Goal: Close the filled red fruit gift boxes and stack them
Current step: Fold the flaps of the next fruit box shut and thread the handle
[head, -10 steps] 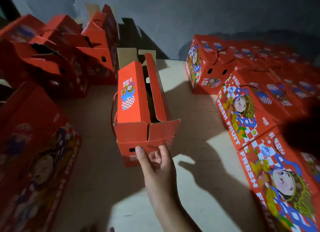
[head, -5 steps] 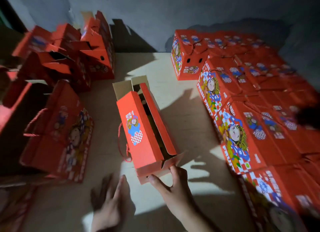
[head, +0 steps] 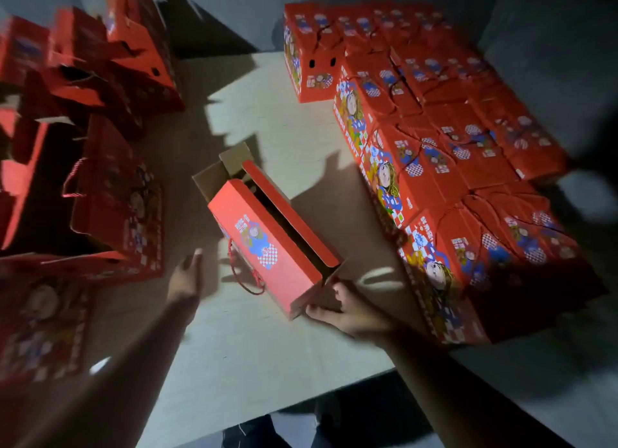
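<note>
L to R: open boxes (head: 110,56) await closing at bench (head: 254,347) left. Left hand (head: 187,277), grip wide, holds nothing, beside centre box (head: 267,247), lid flaps up. Right hand (head: 347,314) pinches its near end flap. Closed boxes (head: 451,140) packed at right; stacking appears well along.

closed boxes on right (head: 434,166): side panel print "FRESH FRUIT" partly readable, vertical white letters, around (head: 349,126) | other small print on lids: too blurred | open box in the middle (head: 267,243): sticker text too small to read | left boxes (head: 117,196): dark, nothing legible
</note>
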